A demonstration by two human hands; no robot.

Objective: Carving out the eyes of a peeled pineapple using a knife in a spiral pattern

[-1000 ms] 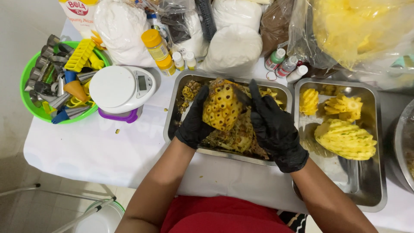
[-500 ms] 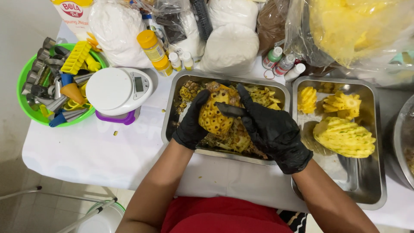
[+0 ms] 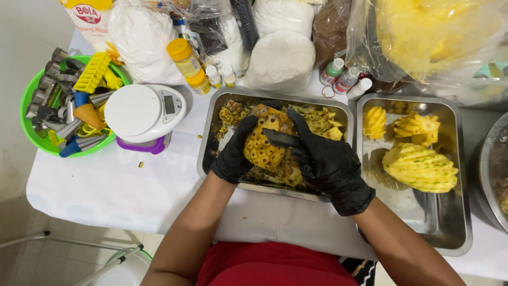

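Note:
Both hands wear black gloves. My left hand point(image 3: 235, 153) grips a partly peeled pineapple point(image 3: 263, 142) over the left steel tray point(image 3: 209, 139), which is full of peel scraps. My right hand point(image 3: 327, 161) holds a dark knife point(image 3: 283, 139) whose blade lies across the fruit's side. The right steel tray point(image 3: 450, 233) holds peeled pineapple pieces, the largest point(image 3: 420, 168) near its middle.
A white kitchen scale point(image 3: 144, 112) stands left of the trays. A green bowl point(image 3: 33, 139) of metal cutters sits at far left. Bags of white powder point(image 3: 280, 58), small bottles point(image 3: 186, 57) and a bag of yellow fruit point(image 3: 428, 32) line the back. The table's front edge is near my body.
The pineapple has been lowered and turned in my left hand. My right hand has shifted so the knife lies across the fruit's side.

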